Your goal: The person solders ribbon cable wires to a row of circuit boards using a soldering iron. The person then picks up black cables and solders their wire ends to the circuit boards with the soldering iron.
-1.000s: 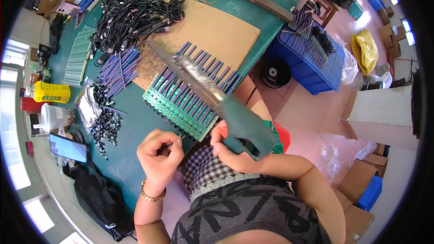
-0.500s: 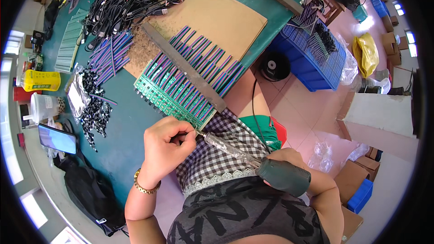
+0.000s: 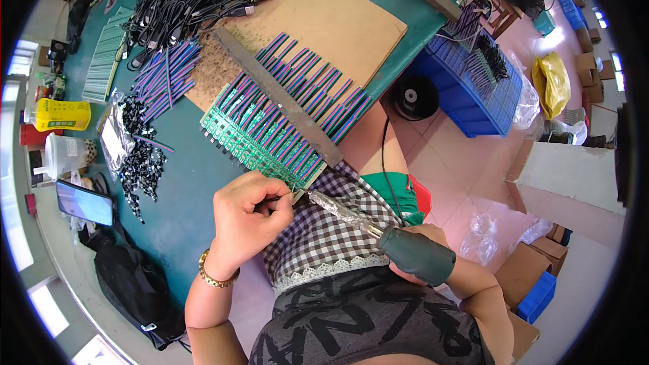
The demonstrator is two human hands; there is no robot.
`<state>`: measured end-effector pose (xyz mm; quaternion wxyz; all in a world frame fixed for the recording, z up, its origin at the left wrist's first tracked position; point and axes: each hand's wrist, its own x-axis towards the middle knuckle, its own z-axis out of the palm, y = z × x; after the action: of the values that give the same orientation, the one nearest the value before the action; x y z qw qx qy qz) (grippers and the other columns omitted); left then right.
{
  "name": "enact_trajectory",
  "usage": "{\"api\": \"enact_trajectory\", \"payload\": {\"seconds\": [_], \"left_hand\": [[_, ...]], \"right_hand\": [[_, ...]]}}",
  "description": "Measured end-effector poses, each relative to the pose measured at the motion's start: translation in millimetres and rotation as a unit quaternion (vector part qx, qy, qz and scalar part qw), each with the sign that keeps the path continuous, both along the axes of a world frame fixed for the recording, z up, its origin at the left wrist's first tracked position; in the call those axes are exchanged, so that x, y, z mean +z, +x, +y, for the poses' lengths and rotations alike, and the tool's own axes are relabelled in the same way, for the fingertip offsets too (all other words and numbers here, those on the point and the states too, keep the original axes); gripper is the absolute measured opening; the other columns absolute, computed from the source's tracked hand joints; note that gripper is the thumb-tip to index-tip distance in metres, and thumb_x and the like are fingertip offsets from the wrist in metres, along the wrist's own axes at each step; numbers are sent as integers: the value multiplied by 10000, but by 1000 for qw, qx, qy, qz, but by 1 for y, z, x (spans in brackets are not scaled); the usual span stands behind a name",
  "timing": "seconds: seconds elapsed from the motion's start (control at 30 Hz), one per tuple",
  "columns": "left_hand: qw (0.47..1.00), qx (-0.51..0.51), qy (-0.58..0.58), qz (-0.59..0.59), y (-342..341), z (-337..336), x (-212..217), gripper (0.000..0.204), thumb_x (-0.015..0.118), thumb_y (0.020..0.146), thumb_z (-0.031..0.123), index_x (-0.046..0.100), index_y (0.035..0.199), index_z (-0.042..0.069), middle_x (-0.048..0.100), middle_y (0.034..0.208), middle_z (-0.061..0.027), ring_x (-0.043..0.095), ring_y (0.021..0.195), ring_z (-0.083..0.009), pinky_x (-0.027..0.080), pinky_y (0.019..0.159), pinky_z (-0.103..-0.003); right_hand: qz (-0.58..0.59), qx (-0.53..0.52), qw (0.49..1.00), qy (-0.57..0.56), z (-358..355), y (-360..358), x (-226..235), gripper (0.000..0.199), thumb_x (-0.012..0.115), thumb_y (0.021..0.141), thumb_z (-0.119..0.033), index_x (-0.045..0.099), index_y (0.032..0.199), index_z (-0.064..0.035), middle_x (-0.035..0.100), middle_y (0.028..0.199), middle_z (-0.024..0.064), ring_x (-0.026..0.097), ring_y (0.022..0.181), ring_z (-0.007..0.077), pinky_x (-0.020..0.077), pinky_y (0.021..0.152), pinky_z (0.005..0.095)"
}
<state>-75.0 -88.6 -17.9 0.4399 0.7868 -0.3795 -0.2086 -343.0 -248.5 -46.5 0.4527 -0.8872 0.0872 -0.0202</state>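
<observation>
My right hand (image 3: 430,235) is wrapped round the dark, padded handle of a soldering iron (image 3: 338,211). The iron's foil-covered shaft points up and left, its tip by the near corner of a green circuit board panel (image 3: 253,138). At that same corner my left hand (image 3: 251,213) is closed in a pinch; what lies between thumb and forefinger is too small to make out. Purple, blue and black wire strips (image 3: 297,74) fan out from the panel in a row. Across the strips lies a flat metal bar (image 3: 277,94).
Under the wires is a brown board (image 3: 345,17). Black cables (image 3: 196,0) are heaped at the far left, with loose wire strips (image 3: 165,74) and small black parts (image 3: 142,169) nearer. A phone (image 3: 86,203) leans at the left edge. Blue crates (image 3: 466,88) stand to the right.
The soldering iron's handle has shifted slightly left and up, and its tip has moved a little right from my left fingertips. My left hand keeps its pinch at the panel's corner.
</observation>
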Motion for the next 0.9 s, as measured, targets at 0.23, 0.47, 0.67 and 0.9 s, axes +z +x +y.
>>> {"api": "enact_trajectory", "payload": {"seconds": [0.23,0.47,0.67,0.9], "left_hand": [[1000,-4,5,-12,1,-1,2,76,691,684,-32,656,716,27,537,618,-13,477,494,-69,375,447,-212],[1000,-11,-1,-17,2,-1,1,79,689,683,-33,655,717,30,542,622,-15,478,492,-76,377,445,-217],[1000,-9,6,-18,1,1,0,79,691,682,-27,654,714,35,549,625,-20,495,495,-78,398,446,-217],[1000,-13,8,-18,1,-1,2,76,690,681,-27,651,709,31,549,624,-21,505,498,-81,410,445,-218]], "right_hand": [[24,11,999,-21,0,3,5,321,730,662,-263,674,954,-140,660,798,61,639,666,289,510,575,373],[-10,13,999,39,-3,7,17,221,703,697,-153,673,909,-99,666,814,63,662,697,232,527,616,314],[58,-4,988,141,-12,20,39,154,693,747,-70,650,890,-30,666,826,55,651,724,148,524,656,268],[89,-138,948,272,2,12,24,138,678,774,-85,644,899,-40,664,829,51,654,727,155,531,647,283]]}}
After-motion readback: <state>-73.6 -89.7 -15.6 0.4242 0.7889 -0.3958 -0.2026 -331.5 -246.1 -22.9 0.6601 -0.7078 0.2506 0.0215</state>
